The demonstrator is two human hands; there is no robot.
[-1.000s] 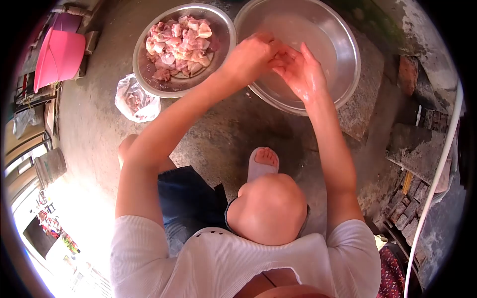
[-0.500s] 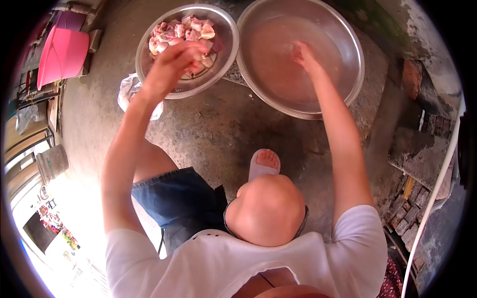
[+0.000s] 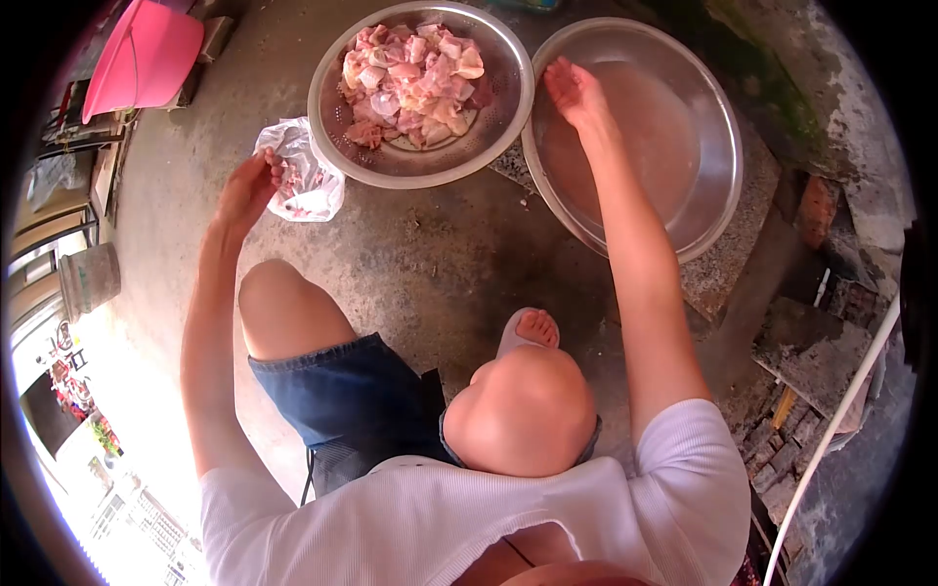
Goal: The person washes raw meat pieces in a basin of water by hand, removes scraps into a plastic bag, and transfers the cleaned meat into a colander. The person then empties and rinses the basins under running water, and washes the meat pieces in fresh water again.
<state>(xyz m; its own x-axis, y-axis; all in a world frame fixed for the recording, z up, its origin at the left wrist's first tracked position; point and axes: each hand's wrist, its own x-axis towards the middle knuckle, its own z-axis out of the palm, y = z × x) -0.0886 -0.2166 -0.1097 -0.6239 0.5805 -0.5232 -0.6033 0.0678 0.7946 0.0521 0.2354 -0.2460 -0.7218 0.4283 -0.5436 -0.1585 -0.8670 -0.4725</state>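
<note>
My left hand (image 3: pixel 252 186) is at the left edge of a white plastic bag (image 3: pixel 327 195) on the floor. Its fingers are curled in; what they hold, if anything, is too small to make out. Small pinkish scraps (image 3: pixel 305 179) lie in the bag. Right of it, cut pieces of raw meat (image 3: pixel 410 83), seemingly chicken, are heaped in a metal colander (image 3: pixel 337 156). My right hand (image 3: pixel 575 93) is open, fingers stretched out, over the left side of a large metal basin (image 3: pixel 718 195) of cloudy pinkish water (image 3: pixel 645 146). It is above the water.
A pink bucket (image 3: pixel 147 61) stands at the upper left. Bricks and broken slabs (image 3: pixel 806 342) lie along the right wall, with a white hose or pipe (image 3: pixel 831 439) in front. My bent knees (image 3: pixel 523 405) are below the vessels on the concrete floor (image 3: pixel 410 244).
My left hand has moved from over the meat, left and down to the plastic bag. My right hand has come out of the water toward the basin's left rim. The view has shifted slightly.
</note>
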